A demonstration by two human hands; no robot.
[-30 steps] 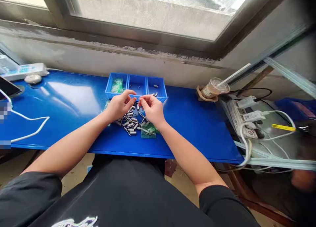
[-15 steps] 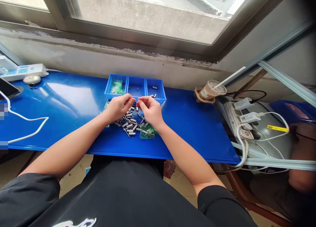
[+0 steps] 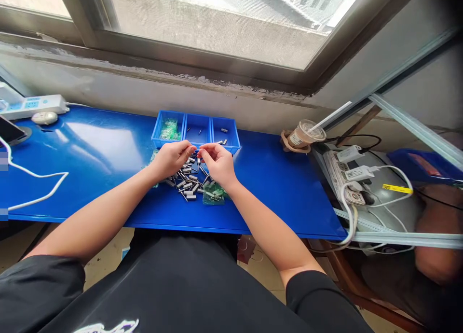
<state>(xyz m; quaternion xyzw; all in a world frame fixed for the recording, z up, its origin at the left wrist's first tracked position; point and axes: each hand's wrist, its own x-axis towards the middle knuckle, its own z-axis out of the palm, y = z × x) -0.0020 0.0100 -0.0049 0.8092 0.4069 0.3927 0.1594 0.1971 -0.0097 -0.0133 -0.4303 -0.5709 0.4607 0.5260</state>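
1. Left hand and right hand, fingers pinched together on something too small to identify.
2. Below lie small metal cylinders with thin wire leads, scattered on the glossy blue worktop.
3. Just beyond sits a blue plastic three-compartment tray.

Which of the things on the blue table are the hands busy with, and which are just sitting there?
In use:
left hand and right hand, fingertips meeting over the pile
small metal parts
green bags
blue tray with three compartments

Just lying about:
iced drink cup
power strip with chargers
white cable
white mouse
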